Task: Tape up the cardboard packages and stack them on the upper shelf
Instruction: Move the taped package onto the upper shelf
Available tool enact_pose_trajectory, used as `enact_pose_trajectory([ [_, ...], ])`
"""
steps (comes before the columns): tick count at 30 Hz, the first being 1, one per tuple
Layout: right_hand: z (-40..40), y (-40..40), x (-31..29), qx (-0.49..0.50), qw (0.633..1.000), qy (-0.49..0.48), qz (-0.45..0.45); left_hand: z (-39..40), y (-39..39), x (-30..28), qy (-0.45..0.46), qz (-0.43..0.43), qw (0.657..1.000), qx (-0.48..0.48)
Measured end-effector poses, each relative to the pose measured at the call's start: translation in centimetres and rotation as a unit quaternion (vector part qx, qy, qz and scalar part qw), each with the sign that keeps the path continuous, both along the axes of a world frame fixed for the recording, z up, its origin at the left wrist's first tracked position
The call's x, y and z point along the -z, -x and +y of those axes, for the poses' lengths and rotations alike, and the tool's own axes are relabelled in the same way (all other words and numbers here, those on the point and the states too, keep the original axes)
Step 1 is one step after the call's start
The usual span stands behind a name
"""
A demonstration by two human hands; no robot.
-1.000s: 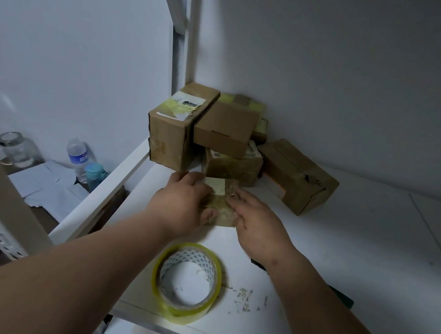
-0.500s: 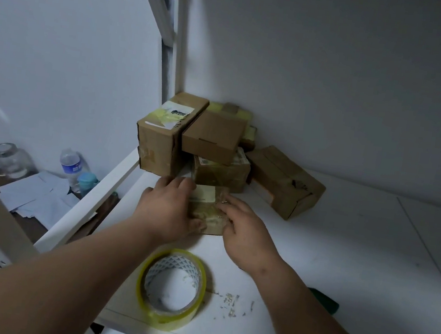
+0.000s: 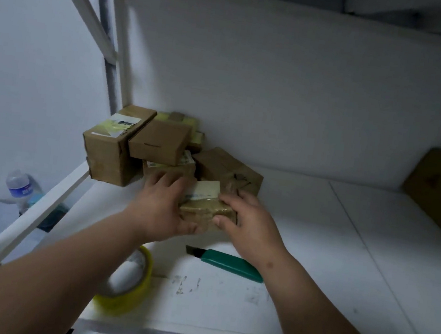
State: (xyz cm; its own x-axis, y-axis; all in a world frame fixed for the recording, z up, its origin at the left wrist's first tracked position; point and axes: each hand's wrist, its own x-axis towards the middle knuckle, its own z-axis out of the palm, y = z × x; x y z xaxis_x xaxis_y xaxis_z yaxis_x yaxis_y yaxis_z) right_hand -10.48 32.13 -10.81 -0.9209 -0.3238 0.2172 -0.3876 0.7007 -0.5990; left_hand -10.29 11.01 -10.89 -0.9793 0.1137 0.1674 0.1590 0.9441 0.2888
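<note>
So right now a small taped package is gripped between both hands, left hand curled round its left side and right hand pinching its right end with thumb underneath. It's held just in front of the pile of cardboard boxes that's shoved into the back-left corner of the shelf; whether it's lifted clear or resting on the shelf can't be told.

Things that could go sideways, as a guess:

- That pile looks pretty haphazard. The tall box on the left seems to overhang the shelf edge, and a flat one is perched tilted on top. If the package gets pushed in hard or dropped on top, something could be knocked off the side.
- A label on the package looks half peeled, so it might get torn off by a sliding grip.
- The utility knife is lying right under the right wrist, blade end apparently exposed. A forearm could be nicked when it's pulled back.
- The tape roll sits near the front edge under the left arm and could be swept off.
</note>
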Motion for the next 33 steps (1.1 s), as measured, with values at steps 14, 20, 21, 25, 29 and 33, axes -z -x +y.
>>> enact_pose_trajectory([
  [14, 13.2, -6.8, 0.5, 0.172, 0.968, 0.14, -0.119, 12.9, 1.7, -0.2, -0.066, -0.04, 0.961, 0.265],
  [20, 18.7, -10.4, 1.9, 0.304, 0.932, 0.187, -0.061, 20.4, 0.1, 0.2, -0.145, -0.051, 0.96, 0.236],
  [21, 20.0, -10.7, 2.2, 0.328, 0.923, 0.191, -0.057, 22.0, -0.2, 0.2, -0.164, -0.062, 0.96, 0.218],
  [25, 26.1, -11.4, 3.3, 0.39, 0.891, 0.23, -0.028, 29.3, -1.6, 0.5, -0.273, -0.124, 0.939, 0.17],
  [29, 33.4, -12.6, 3.8, 0.426, 0.872, 0.241, 0.0, 37.7, -3.3, 0.6, -0.391, -0.254, 0.87, 0.159],
  [33, 40.6, -13.5, 4.0, 0.461, 0.86, 0.22, 0.016, 46.5, -5.4, 0.0, -0.486, -0.361, 0.78, 0.157],
])
